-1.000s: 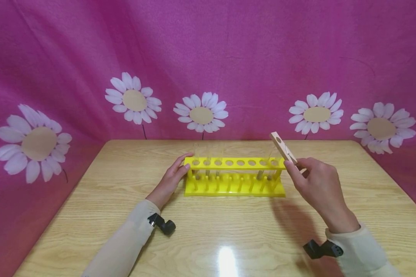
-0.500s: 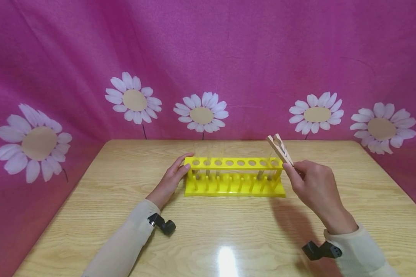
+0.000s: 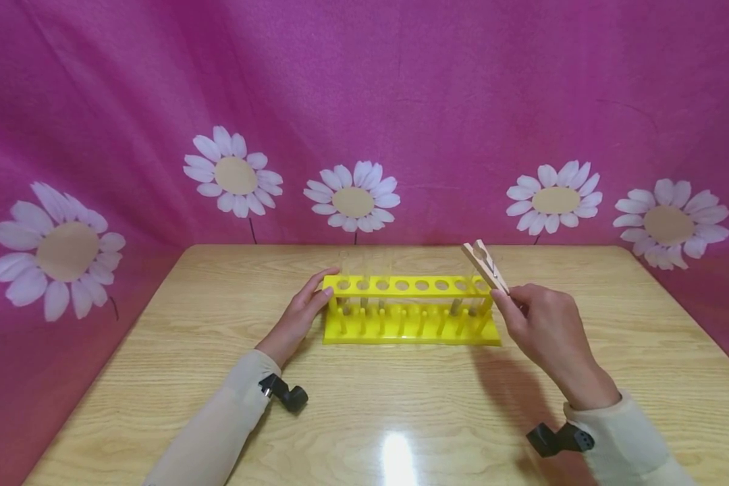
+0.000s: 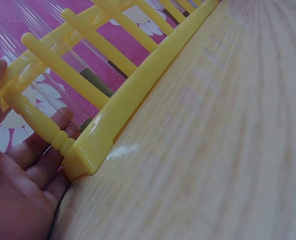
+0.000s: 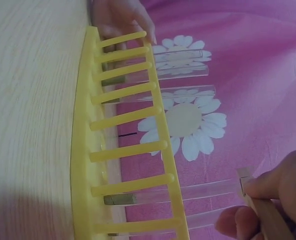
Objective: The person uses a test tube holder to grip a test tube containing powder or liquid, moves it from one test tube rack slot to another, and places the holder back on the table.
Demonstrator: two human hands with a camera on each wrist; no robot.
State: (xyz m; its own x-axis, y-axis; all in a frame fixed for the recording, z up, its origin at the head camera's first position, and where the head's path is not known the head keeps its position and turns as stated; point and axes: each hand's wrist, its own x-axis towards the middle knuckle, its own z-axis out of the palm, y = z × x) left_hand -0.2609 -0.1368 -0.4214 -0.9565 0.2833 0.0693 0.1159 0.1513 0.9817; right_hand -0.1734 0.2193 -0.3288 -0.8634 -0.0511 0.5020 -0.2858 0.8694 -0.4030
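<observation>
A yellow test tube rack [image 3: 412,294] stands on the wooden table. My left hand [image 3: 298,317] holds its left end, thumb at the top bar and the other fingers behind the end post in the left wrist view. Three clear test tubes stand in the left holes, two in the right ones; dark stuff [image 4: 95,81] fills their lower ends. In my right hand [image 3: 549,324] a wooden test tube clamp [image 3: 485,266] is pinched by thumb and fingers. Tilted up to the left, it overlaps the rack's right end. In the right wrist view its tip is beside a tube's upper end [image 5: 223,188].
Upright pegs [image 5: 127,151] line the rack's front. Behind the table [image 3: 364,405] hangs a pink cloth [image 3: 437,121] printed with white daisies. A black wrist camera [image 3: 291,397] sits on the left sleeve, another black camera [image 3: 547,440] on the right.
My right hand has shifted slightly left and down with the clamp. The clamp has turned, so both its arms and the notch between them show. The left hand and rack stay put.
</observation>
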